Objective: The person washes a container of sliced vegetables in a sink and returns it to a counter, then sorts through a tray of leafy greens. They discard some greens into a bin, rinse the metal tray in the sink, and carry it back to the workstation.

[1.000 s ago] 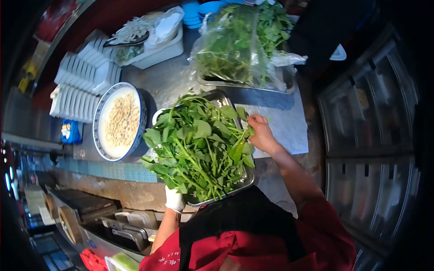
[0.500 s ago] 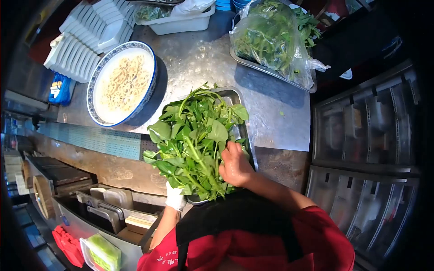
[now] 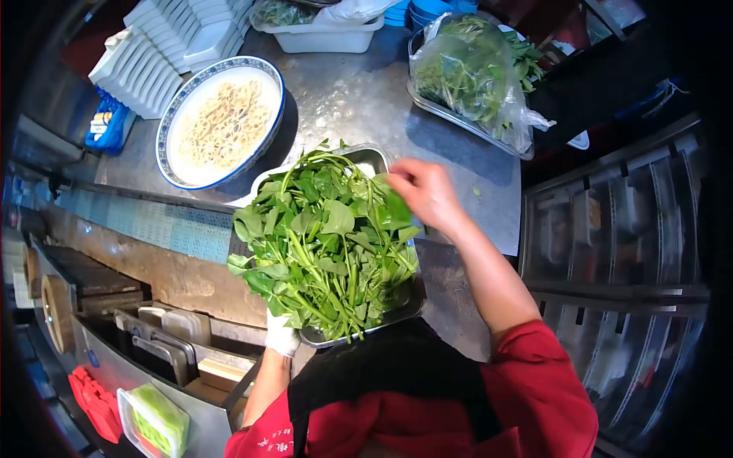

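Observation:
A large heap of leafy greens with long stems [image 3: 324, 237] fills a rectangular metal tray [image 3: 418, 294], which juts past the table edge toward my body. My left hand [image 3: 281, 337], in a white glove, grips the tray's near left corner; leaves hide most of its fingers. At the far right side of the heap, my bare right hand [image 3: 427, 197] has its fingers curled together around a leaf at the edge of the greens.
A blue-rimmed bowl [image 3: 279, 114] holds sliced lotus root in liquid. Stacked white containers [image 3: 141, 72] stand behind it. Bagged greens [image 3: 469, 76] lie in another tray at the back right. Drawer cabinets [image 3: 611, 229] line the right; a metal bin [image 3: 153, 359] stands at lower left.
My right hand has moved up and away from the near right side of the greens to the tray's far right edge. The heap looks more spread out. My left hand stays at the corner.

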The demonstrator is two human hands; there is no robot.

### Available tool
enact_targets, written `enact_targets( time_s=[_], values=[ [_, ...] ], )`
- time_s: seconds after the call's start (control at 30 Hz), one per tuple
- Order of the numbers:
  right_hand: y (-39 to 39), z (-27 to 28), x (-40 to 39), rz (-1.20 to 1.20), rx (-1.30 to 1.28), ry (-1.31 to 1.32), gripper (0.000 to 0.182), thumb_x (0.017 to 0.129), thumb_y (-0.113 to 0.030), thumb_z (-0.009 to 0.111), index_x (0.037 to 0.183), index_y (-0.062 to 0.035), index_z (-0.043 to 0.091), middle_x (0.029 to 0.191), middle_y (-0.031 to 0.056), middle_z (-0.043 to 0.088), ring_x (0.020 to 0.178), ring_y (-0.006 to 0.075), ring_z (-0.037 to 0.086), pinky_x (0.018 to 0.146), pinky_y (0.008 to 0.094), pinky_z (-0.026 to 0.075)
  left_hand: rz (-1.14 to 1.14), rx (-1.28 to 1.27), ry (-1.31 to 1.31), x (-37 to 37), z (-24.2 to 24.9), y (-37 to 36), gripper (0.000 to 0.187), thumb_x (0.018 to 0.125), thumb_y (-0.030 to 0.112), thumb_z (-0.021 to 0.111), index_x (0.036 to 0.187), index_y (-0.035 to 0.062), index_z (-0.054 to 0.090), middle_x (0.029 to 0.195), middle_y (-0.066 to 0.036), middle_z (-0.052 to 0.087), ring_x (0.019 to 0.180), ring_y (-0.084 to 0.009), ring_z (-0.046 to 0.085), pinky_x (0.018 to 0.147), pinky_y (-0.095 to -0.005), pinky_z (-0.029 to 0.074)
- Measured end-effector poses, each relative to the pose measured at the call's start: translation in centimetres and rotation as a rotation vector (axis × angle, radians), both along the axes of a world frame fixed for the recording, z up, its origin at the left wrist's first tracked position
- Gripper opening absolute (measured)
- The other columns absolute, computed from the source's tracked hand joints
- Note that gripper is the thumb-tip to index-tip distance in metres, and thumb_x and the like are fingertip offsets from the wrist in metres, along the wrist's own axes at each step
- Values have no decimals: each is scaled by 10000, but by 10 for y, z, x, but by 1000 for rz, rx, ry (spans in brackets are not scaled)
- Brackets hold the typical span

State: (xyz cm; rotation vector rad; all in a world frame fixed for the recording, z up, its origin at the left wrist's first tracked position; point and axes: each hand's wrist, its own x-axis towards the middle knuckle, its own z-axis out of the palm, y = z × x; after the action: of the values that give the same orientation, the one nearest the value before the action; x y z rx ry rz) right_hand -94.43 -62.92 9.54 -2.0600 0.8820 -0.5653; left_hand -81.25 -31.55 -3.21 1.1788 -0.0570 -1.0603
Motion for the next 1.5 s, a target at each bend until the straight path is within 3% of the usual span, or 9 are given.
enact_targets(
  time_s=[0.2, 0.3, 0.47, 0.67, 1.03, 1.2, 1.3, 1.4, 1.5],
  values=[
    [-28, -26, 89, 134, -581, 79, 149, 742, -94, 625, 880, -35, 621, 914, 129, 611, 906, 297, 578, 764, 395, 472, -69, -56, -49, -9, 6, -18, 374, 860, 149, 604, 1213, 69, 507, 1114, -45, 585, 971, -165, 581, 831, -317, 501],
    [-41, -28, 98, 176, -642, 408, 163, 698, -61, 623, 859, -50, 607, 944, 131, 596, 966, 309, 552, 798, 413, 466, -47, -42, 8, -13, 7, -26, 358, 871, 156, 593, 1209, 69, 508, 1109, -44, 586, 973, -163, 578, 828, -323, 500],
    [-67, -27, 66, 230, -667, 417, 273, 663, -57, 649, 935, -51, 632, 919, 144, 603, 927, 339, 562, 799, 417, 472, -45, -89, 25, -19, 10, -32, 319, 881, 148, 575, 1184, 62, 524, 1084, -37, 594, 951, -150, 582, 807, -305, 503],
    [-75, 34, 47, 114, -29, -47, 212, 754, -22, 604, 954, -38, 672, 855, 122, 568, 822, 248, 604, 715, 332, 467, -76, -91, 36, -21, 16, -35, 296, 876, 122, 569, 1161, 45, 539, 1053, -45, 607, 914, -148, 595, 785, -293, 508],
    [-47, 32, 95, 599, -592, 397, 229, 703, -71, 610, 900, -154, 693, 950, 99, 620, 923, 311, 602, 769, 423, 495, -78, -58, -31, -28, 25, -50, 264, 864, 121, 578, 1116, 44, 576, 1014, -41, 625, 888, -143, 599, 750, -294, 504],
    [-93, 100, 71, 538, -370, 265, 153, 705, -80, 713, 822, -6, 647, 756, 112, 622, 717, 194, 591, 682, 322, 464, -16, -71, 127, -20, 15, -75, 218, 876, 122, 551, 1066, 30, 604, 970, -54, 638, 847, -167, 604, 731, -302, 504],
    [-108, 129, 49, 413, -156, 292, 104, 721, -53, 701, 794, -7, 642, 682, 27, 581, 645, 94, 501, 626, 266, 431, 45, 15, 168, -9, 9, -96, 202, 786, 2, 558, 981, 10, 611, 891, -57, 635, 775, -177, 597, 659, -302, 499],
    [-112, 144, 35, 355, -46, 288, 118, 708, -63, 692, 810, -18, 655, 700, 13, 592, 654, 93, 511, 616, 252, 423, -37, -8, -53, 4, 1, -115, 351, 537, -143, 478, 850, -17, 575, 764, -41, 586, 658, -172, 543, 564, -275, 453],
    [-111, 149, 25, 276, 55, 409, 194, 691, -100, 676, 871, -30, 669, 694, 12, 588, 602, 89, 492, 531, 249, 401, -96, -47, -149, 17, 0, -135, 341, 563, -140, 482, 866, -19, 581, 773, -47, 591, 671, -172, 546, 580, -264, 456]
  ],
)
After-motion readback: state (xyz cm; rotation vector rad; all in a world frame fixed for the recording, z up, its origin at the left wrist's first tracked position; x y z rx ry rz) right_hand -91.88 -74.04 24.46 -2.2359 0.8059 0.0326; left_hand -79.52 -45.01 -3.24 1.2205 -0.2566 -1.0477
